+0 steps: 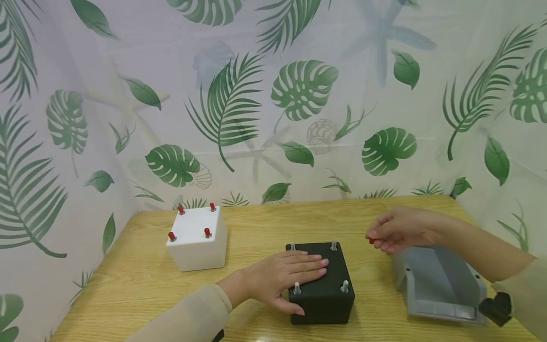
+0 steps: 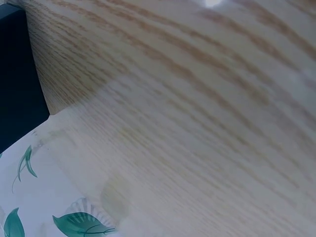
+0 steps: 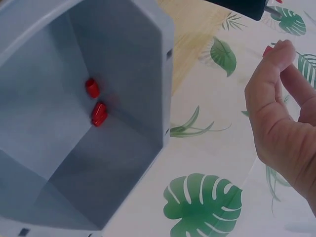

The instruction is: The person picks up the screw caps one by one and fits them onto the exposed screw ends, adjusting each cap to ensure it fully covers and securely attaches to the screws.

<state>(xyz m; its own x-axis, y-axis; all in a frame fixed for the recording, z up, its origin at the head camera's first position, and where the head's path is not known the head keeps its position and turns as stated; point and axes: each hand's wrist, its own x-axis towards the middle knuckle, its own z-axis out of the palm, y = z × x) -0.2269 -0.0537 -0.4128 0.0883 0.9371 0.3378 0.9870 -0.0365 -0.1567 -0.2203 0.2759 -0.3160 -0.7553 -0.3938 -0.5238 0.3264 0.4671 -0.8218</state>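
At left, toward the far side of the table (image 1: 265, 223), a white box (image 1: 196, 259) with four red caps (image 1: 207, 232) on studs near its top corners. Right of it, the left hand (image 1: 286, 278), fingers straight and laid flat on top of a black box (image 1: 329, 304), thumb down by its near-left edge, nothing gripped. On the black box, four bare metal studs (image 1: 344, 286). Farther right, the right hand (image 1: 403, 230), fingers curled, a small red cap (image 1: 371, 241) pinched at the tips, above the table between black box and grey bin (image 1: 444, 311). At far right, dark strap (image 1: 497, 308) by the sleeve.

Only in the left wrist view: table grain close up beside one dark wall of the black box, left hand out of frame. Only in the right wrist view: loose caps (image 3: 92, 88) inside the bin, one just apart from a touching clump.

Hidden behind the left hand: base of the far-left stud. Behind the right hand and forearm: far part of the bin. Hard to make out: number in the clump, perhaps two.
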